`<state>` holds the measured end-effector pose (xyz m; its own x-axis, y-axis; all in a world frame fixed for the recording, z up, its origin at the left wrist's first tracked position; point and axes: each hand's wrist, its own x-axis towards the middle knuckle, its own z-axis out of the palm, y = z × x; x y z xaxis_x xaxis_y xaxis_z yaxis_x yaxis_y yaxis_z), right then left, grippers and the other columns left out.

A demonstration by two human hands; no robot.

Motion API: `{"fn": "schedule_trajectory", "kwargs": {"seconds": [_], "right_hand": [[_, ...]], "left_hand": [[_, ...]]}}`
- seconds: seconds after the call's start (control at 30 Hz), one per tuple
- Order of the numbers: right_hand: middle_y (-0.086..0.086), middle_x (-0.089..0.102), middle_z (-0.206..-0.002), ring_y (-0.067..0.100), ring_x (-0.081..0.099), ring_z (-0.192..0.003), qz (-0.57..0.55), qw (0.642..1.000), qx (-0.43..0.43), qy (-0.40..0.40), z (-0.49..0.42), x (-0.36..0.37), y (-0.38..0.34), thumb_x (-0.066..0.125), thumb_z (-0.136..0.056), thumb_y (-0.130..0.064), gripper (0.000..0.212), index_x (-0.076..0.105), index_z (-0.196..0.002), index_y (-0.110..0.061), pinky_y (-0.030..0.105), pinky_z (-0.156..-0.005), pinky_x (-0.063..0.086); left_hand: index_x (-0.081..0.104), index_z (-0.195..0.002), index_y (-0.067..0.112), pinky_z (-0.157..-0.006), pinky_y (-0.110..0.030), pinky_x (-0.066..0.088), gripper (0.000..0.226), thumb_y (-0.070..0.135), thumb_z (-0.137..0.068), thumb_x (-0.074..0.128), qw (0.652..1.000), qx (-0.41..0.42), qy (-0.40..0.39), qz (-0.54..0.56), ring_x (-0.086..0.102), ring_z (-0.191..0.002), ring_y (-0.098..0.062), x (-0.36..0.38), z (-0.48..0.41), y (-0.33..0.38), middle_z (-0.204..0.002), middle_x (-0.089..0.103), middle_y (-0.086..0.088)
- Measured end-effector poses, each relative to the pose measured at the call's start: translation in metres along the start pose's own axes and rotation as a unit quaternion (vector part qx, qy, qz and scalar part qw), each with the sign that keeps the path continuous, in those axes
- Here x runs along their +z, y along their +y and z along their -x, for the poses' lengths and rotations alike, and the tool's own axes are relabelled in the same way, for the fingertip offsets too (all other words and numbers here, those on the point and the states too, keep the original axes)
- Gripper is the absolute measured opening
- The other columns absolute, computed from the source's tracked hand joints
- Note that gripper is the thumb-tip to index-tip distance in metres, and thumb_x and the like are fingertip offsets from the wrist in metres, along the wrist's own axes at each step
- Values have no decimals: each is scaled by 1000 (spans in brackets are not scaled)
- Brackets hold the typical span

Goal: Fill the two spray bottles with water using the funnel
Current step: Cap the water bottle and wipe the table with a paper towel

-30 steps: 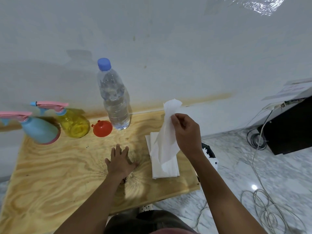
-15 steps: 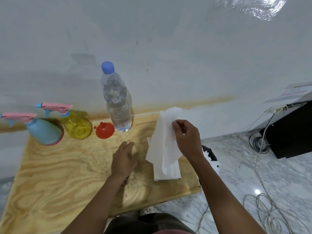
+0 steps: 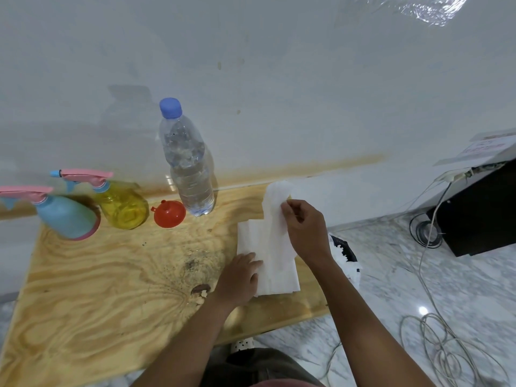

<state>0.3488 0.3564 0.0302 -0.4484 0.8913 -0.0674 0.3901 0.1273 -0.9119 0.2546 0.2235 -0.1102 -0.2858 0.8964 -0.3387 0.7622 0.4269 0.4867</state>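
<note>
On the tissue stack (image 3: 279,277), left hand (image 3: 240,275) flat and relaxed; above, right hand (image 3: 305,230) with one sheet (image 3: 275,199) pinched.

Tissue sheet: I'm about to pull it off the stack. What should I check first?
1. Right hand pinches the tissue sheet: ok.
2. Left hand presses flat on the tissue stack, holding it down: ok.
3. Water bottle upright, capped, away from both hands: ok.
4. Funnel on the table beside the water bottle, clear of the pull: ok.
5. Blue spray bottle and yellow spray bottle opened for filling: not ok, both spray heads on.
6. Spill on the table: cannot tell.
</note>
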Motion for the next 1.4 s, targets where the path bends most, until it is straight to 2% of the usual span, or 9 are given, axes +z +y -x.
{"fn": "schedule_trajectory", "kwargs": {"seconds": [0.23, 0.37, 0.43, 0.57, 0.67, 0.9, 1.03, 1.27, 1.4], "right_hand": [[-14, 71, -88, -2, 65, -81, -53, 997, -43, 39, -2, -17, -19, 59, -97, -29, 12, 68, -102, -22, 11, -71, 50], [-14, 71, -89, -4, 65, -80, -71, 996, -46, 9, -3, -20, -30, 59, -98, -28, 13, 68, -105, -21, 11, -72, 51], [-16, 71, -90, -7, 65, -81, -54, 997, -43, -28, -3, -15, -32, 59, -98, -28, 16, 69, -108, -20, 9, -72, 49], [-24, 68, -91, -11, 64, -86, 11, 991, -51, -123, 5, 15, -30, 60, -97, -26, 20, 70, -114, -22, 8, -76, 48], [-17, 70, -98, -3, 65, -92, 48, 983, -76, -160, 17, 43, -31, 61, -96, -24, 22, 71, -115, -21, 18, -86, 51], [-15, 54, -118, 2, 49, -115, 93, 964, -157, -196, 36, 98, -37, 71, -88, -30, 13, 73, -100, -28, 23, -94, 40], [-18, 71, -95, -6, 66, -91, 47, 941, -123, -313, 46, 134, -48, 70, -89, -25, 7, 71, -96, -25, 20, -84, 51], [-12, 72, -88, -5, 66, -80, 49, 944, -85, -317, 66, 230, -47, 66, -90, -18, 19, 70, -107, -26, 13, -74, 50], [0, 74, -108, 12, 68, -98, 118, 921, -80, -362, 69, 285, -36, 58, -91, -9, 32, 70, -119, -16, 24, -83, 51]], "left_hand": [[46, -147, 19, -119, -33, 24, 46, 19, -101, 39, 1000, 10, -2, 1, 23, -149, -21, 0, -1, 0, -161, 31, -2], [53, -140, 21, -113, -23, 28, 38, 18, -102, 45, 977, -46, 56, 200, 38, -141, -16, -15, -2, 4, -148, 48, 1], [61, -130, 21, -101, -18, 39, 31, 22, -103, 48, 918, -107, 109, 365, 52, -127, -14, -41, 3, 11, -138, 59, 2], [70, -109, 16, -90, -40, 52, 29, 38, -100, 52, 702, -177, 87, 685, 68, -99, -26, -108, 21, 28, -108, 73, -5], [71, -107, 8, -73, -37, 53, 32, 35, -97, 58, 649, -134, 68, 746, 68, -82, -25, -139, 45, 26, -96, 71, -10], [73, -104, 6, -76, -29, 54, 19, 17, -98, 59, 646, -145, 157, 733, 71, -83, -17, -150, 90, -14, -97, 75, -8], [71, -112, 2, -71, -23, 54, 25, 20, -97, 61, 658, -176, 179, 710, 69, -80, -15, -154, 122, -51, -96, 74, -10], [78, -84, 14, -70, -16, 51, 15, 15, -92, 65, 770, -271, 304, 492, 68, -84, -13, -148, 177, -144, -86, 76, 5], [70, -114, 16, -86, -21, 48, 49, 46, -76, 72, 832, -327, 272, 356, 64, -104, -12, -132, 201, -214, -113, 69, 7]]}}
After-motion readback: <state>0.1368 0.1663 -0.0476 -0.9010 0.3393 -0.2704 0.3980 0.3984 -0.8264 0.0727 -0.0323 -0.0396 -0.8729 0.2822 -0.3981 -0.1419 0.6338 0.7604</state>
